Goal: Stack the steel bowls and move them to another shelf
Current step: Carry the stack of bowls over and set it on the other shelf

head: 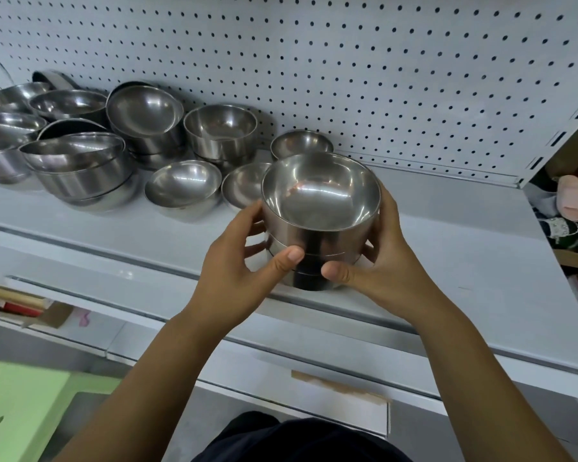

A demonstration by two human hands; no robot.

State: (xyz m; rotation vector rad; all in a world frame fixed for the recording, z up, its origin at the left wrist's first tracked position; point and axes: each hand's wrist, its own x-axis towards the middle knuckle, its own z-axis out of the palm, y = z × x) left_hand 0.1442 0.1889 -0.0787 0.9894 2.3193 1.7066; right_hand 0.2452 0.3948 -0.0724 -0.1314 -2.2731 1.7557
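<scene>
The stack of steel bowls (pixel 317 225) is over the front edge of the shelf (pixel 447 248), grasped by both hands: left hand (pixel 237 265) and right hand (pixel 381 258) curl around its sides, thumbs in front.

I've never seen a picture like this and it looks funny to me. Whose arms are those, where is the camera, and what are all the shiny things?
No machine here: those are a person's two bare arms. The camera sits on their head and looks down, so you see what they see. The left hand and the right hand grip a stack of steel bowls from both sides, at the front of a grey shelf. I cannot tell whether the stack rests on it or is lifted. Many other steel bowls sit further left, some stacked, some single. Behind is a wall full of little holes.
</scene>
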